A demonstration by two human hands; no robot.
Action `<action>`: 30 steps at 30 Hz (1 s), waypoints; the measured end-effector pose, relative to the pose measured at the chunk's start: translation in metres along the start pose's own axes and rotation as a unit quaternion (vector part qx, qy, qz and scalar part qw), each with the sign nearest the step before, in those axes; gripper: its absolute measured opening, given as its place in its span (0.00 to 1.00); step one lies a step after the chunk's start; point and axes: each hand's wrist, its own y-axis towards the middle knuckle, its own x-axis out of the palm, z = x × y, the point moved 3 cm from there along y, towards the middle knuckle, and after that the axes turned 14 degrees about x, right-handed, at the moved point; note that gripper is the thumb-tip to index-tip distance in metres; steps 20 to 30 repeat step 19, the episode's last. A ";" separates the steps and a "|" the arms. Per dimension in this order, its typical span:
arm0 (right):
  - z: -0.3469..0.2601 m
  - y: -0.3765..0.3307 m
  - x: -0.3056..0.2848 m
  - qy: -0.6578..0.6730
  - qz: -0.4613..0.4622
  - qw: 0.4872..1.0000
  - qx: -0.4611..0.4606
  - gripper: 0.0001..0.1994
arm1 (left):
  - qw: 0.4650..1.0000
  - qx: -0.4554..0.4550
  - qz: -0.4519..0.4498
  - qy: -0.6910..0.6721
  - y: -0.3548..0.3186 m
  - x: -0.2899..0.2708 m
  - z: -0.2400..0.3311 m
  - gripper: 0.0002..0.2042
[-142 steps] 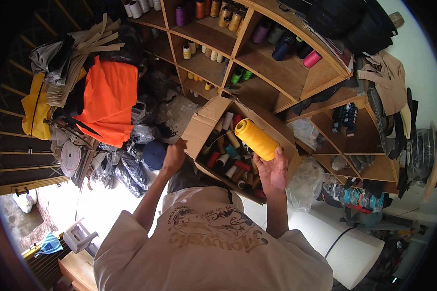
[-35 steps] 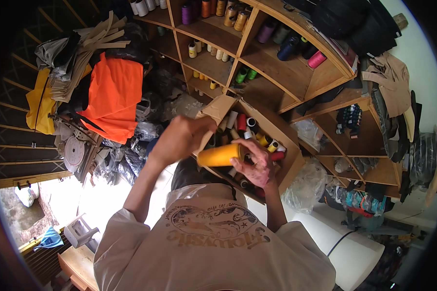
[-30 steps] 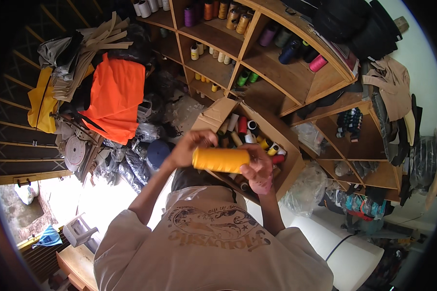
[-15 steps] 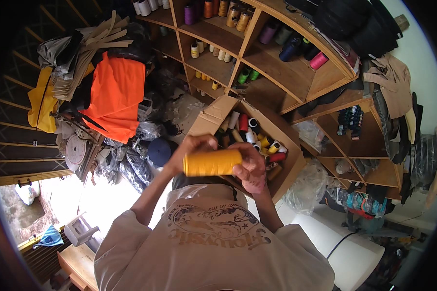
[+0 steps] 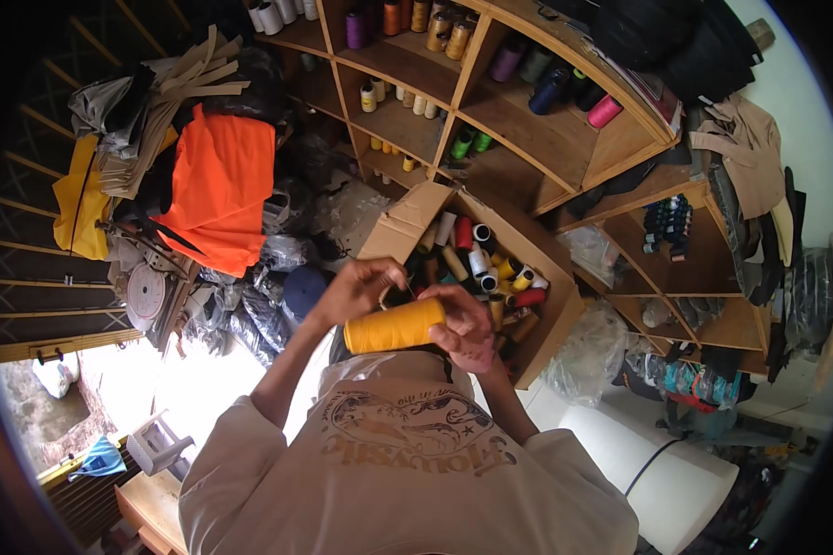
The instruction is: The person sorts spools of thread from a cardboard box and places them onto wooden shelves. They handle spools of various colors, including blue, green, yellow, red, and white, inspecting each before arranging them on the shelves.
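Note:
A large yellow-orange spool of thread [image 5: 393, 326] lies sideways in front of my body, above the box. My right hand [image 5: 465, 331] grips its right end, with the thumb on the near side. My left hand [image 5: 359, 291] is just above the spool's left part, its fingertips bent together in a pinch; whatever they hold is too small to make out. Below the hands, an open cardboard box [image 5: 400, 227] contains many thread spools, among them a red spool [image 5: 464, 233], a white spool [image 5: 480, 233] and several black and yellow ones.
Wooden shelves [image 5: 546, 153] with thread spools in many colours stand beyond the box. Orange cloth [image 5: 220, 180] and plastic-wrapped bundles are piled at the left. A clear plastic bag [image 5: 588, 356] and a large white roll [image 5: 652, 481] lie at the right.
The spool has moved slightly left and down, and tilted a little, with my right hand on it. My left hand has lifted its wrist slightly, fingers more bent downward.

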 end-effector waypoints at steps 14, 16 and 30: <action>0.011 0.012 -0.020 -0.212 0.180 0.960 -0.036 0.19 | 0.889 0.130 -0.016 0.440 -0.019 0.038 0.048 0.03; 0.013 0.015 -0.020 -0.232 0.194 0.952 -0.034 0.19 | 0.876 0.171 -0.004 0.451 -0.020 0.033 0.042 0.02; 0.022 0.019 -0.028 -0.216 0.161 0.962 0.053 0.19 | 0.860 0.230 0.061 0.452 -0.026 0.032 0.027 0.05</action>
